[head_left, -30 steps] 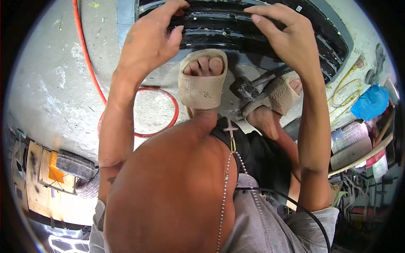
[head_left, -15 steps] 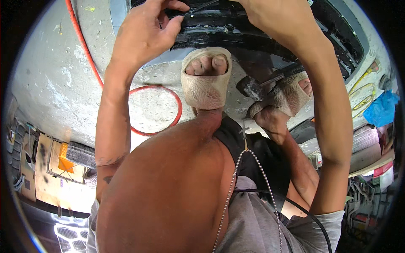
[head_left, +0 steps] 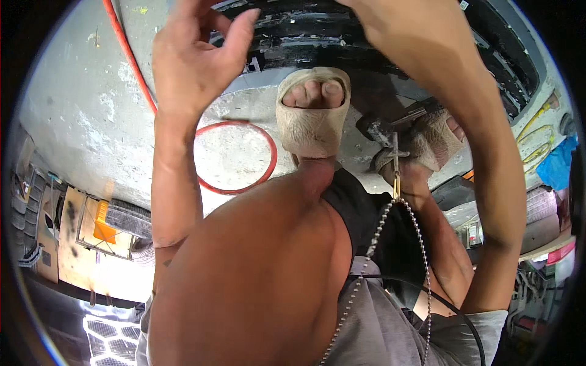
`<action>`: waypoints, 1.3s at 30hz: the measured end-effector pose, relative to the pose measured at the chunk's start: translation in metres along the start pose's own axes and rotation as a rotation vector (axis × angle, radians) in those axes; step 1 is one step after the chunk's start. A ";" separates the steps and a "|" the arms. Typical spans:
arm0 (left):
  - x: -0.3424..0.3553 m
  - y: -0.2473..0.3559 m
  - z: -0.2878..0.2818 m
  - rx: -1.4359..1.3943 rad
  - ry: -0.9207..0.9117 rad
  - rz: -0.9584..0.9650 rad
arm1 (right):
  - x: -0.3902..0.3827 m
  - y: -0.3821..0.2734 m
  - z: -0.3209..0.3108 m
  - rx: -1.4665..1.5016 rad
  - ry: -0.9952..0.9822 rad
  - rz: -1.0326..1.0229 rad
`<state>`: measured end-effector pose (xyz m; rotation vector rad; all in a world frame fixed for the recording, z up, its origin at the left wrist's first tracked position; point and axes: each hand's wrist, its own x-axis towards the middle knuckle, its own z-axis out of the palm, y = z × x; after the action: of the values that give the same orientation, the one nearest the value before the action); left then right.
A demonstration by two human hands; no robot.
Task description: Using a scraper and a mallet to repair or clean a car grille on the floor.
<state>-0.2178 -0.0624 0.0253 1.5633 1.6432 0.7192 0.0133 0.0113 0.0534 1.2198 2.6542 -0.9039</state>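
Observation:
My left hand (head_left: pixel 201 49) is raised at the top edge, thumb spread from its partly visible fingers; some fingertips are cut off. My right hand (head_left: pixel 397 18) reaches to the same edge, its fingers out of frame. Both are over a curved black panel (head_left: pixel 293 36) with ridges, scuffs and pale flecks. Below it my feet wear cream slide sandals (head_left: pixel 311 131). A dark tool (head_left: pixel 375 128) with a whitish, scuffed head lies by my right foot. A bead chain with a cross (head_left: pixel 397 183) dangles over my bent leg.
A red hose (head_left: pixel 268 158) runs and loops on the stained concrete floor (head_left: pixel 73 116). At lower left are tyres (head_left: pixel 125 216), boards (head_left: pixel 70 238) and a lit light panel (head_left: pixel 110 341). At right lie a yellow hose (head_left: pixel 534 143), a blue bag (head_left: pixel 555 165) and piled clutter (head_left: pixel 543 213).
Both hands have moved further toward the top edge, hiding more of their fingers. My right forearm has shifted rightward. The cross has swung higher and to the right in the view.

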 end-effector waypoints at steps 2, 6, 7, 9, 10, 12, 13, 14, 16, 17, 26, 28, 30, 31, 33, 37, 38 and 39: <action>0.000 -0.013 -0.007 0.004 -0.007 0.009 | -0.008 0.013 -0.003 -0.013 -0.046 0.020; -0.004 -0.014 -0.005 -0.008 -0.131 -0.100 | -0.018 0.020 0.003 -0.108 -0.083 -0.035; -0.005 -0.008 -0.002 -0.047 -0.212 -0.223 | -0.017 0.021 0.005 -0.149 -0.065 -0.105; -0.005 -0.009 0.007 -0.117 -0.250 -0.191 | -0.012 0.019 0.008 -0.161 -0.026 -0.185; -0.005 -0.010 0.009 0.000 -0.299 -0.097 | -0.008 0.019 0.010 -0.173 0.014 -0.262; -0.001 -0.009 0.012 0.126 -0.395 -0.037 | 0.000 0.023 0.004 -0.230 0.002 -0.343; 0.001 -0.007 0.013 0.127 -0.397 -0.037 | 0.004 0.026 0.000 -0.292 -0.010 -0.419; 0.003 -0.004 0.013 0.143 -0.397 -0.037 | 0.008 0.027 -0.001 -0.283 0.015 -0.466; 0.002 -0.004 0.012 0.171 -0.406 -0.040 | 0.016 0.026 0.001 -0.273 0.017 -0.482; 0.002 -0.008 0.013 0.146 -0.396 -0.038 | 0.018 0.024 0.002 -0.270 0.015 -0.497; 0.008 0.000 0.014 0.001 -0.173 -0.004 | 0.001 -0.014 -0.009 0.110 -0.132 0.167; 0.008 -0.005 0.010 0.010 -0.157 -0.011 | 0.006 -0.011 -0.010 0.457 -0.273 0.452; 0.011 -0.007 0.009 0.015 -0.137 -0.021 | -0.005 0.008 0.010 0.402 -0.071 0.313; 0.013 -0.007 0.006 0.038 -0.097 -0.047 | -0.010 0.014 0.017 0.363 0.119 0.163; 0.012 -0.012 -0.004 0.073 -0.051 -0.080 | -0.017 0.018 0.014 0.424 0.173 0.157; 0.009 -0.016 -0.017 0.077 -0.127 -0.096 | -0.018 0.013 0.022 0.332 0.212 0.115; 0.006 -0.010 -0.016 0.116 -0.240 -0.159 | -0.017 0.014 0.026 0.213 0.276 0.028; 0.005 -0.004 -0.018 0.163 -0.352 -0.231 | -0.013 0.008 0.026 0.220 0.277 0.021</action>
<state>-0.2351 -0.0564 0.0319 1.4791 1.6076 0.1793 0.0235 -0.0071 0.0321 1.5213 2.8011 -1.1247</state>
